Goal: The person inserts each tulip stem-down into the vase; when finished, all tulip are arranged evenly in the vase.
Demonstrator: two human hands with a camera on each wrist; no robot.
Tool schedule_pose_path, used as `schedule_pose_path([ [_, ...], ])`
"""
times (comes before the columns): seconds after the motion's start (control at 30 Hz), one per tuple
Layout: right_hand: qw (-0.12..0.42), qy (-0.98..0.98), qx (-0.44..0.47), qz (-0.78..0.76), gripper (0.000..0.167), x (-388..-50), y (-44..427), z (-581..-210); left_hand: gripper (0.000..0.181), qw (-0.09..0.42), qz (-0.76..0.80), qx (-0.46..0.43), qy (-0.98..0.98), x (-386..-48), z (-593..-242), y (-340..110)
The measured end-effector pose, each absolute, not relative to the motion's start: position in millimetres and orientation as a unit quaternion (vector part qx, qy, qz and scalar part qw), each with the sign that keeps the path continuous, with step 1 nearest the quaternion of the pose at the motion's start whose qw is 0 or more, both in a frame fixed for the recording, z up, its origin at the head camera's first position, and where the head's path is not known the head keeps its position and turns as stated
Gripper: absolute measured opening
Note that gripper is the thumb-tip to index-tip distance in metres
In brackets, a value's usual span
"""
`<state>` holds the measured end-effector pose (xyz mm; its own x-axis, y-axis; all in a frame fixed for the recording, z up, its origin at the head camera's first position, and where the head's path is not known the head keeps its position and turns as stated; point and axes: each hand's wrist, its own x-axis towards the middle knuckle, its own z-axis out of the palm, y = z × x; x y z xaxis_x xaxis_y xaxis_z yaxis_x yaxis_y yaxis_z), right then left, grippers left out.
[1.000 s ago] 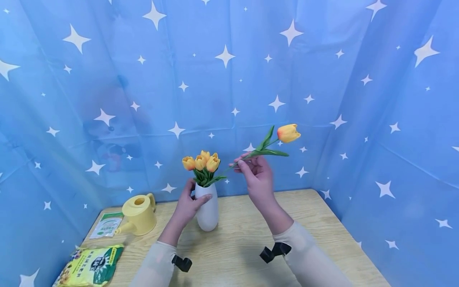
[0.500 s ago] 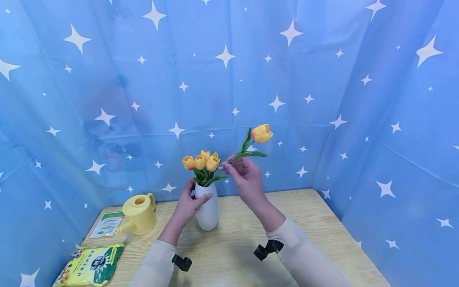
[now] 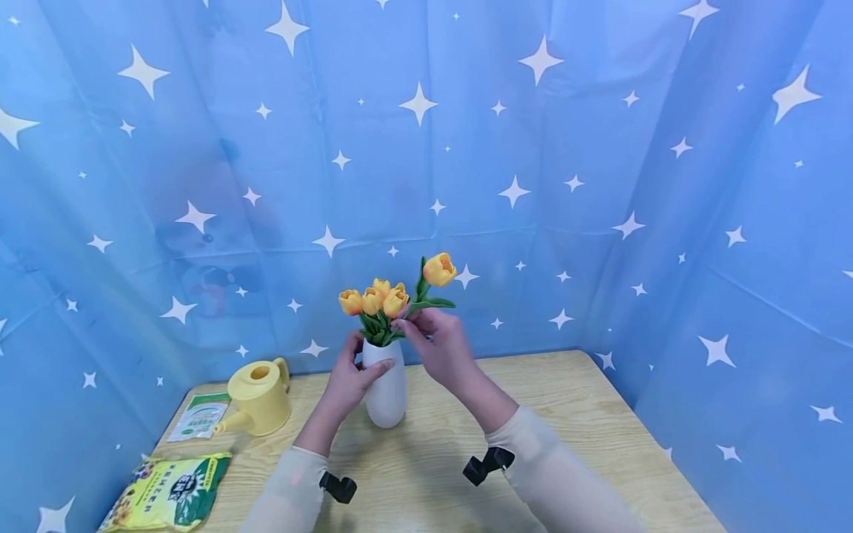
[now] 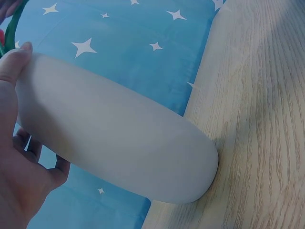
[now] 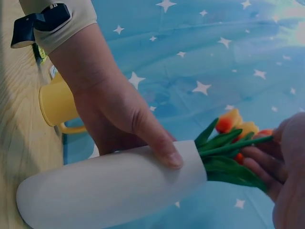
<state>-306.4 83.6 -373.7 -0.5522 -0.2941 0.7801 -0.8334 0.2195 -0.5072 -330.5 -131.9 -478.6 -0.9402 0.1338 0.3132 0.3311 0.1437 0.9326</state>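
A white vase (image 3: 388,392) stands on the wooden table, and several orange-yellow tulips (image 3: 372,302) with green leaves rise from its mouth. Around the vase's upper part, my left hand (image 3: 348,381) grips it, thumb across the near side. My right hand (image 3: 440,352) pinches the stem of a single tulip (image 3: 440,270) just right of the bunch, its bloom tilted up and to the right. In the right wrist view the green stem (image 5: 238,145) runs from these fingers to the vase's mouth; how deep its end sits is hidden.
A yellow watering can (image 3: 260,400) is left of the vase, its spout toward the front left. Beside it lies a flat green-and-white packet (image 3: 200,418), and nearer is a plump yellow-green bag (image 3: 169,492). A blue star-patterned curtain (image 3: 466,185) hangs behind the table.
With the single tulip, my right hand has moved left and slightly down, from well right of the vase to its mouth. My left hand and the vase stay where they were.
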Motion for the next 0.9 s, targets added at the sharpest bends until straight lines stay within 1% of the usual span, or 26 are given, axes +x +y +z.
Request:
schedule_pose_path([
  [0.27, 0.254, -0.742, 0.359, 0.506, 0.011, -309.5, 78.6, -382.7, 0.065, 0.074, -0.641, -0.148, -0.749, -331.0, -479.1, -131.7],
  [0.43, 0.265, -0.76, 0.355, 0.476, 0.008, -307.7, 76.1, -387.1, 0.066, 0.076, -0.639, -0.145, -0.752, -332.5, -479.8, -131.6],
  [0.6, 0.27, -0.759, 0.371, 0.461, 0.012, -306.6, 73.6, -388.0, 0.064, 0.078, -0.638, -0.148, -0.752, -332.6, -479.0, -131.6],
  [0.73, 0.279, -0.767, 0.358, 0.453, 0.01, -304.7, 71.3, -388.3, 0.064, 0.078, -0.635, -0.146, -0.755, -332.7, -479.5, -131.8],
  [0.9, 0.252, -0.78, 0.322, 0.473, 0.007, -303.4, 67.6, -389.2, 0.066, 0.072, -0.638, -0.144, -0.753, -333.0, -480.2, -131.6],
])
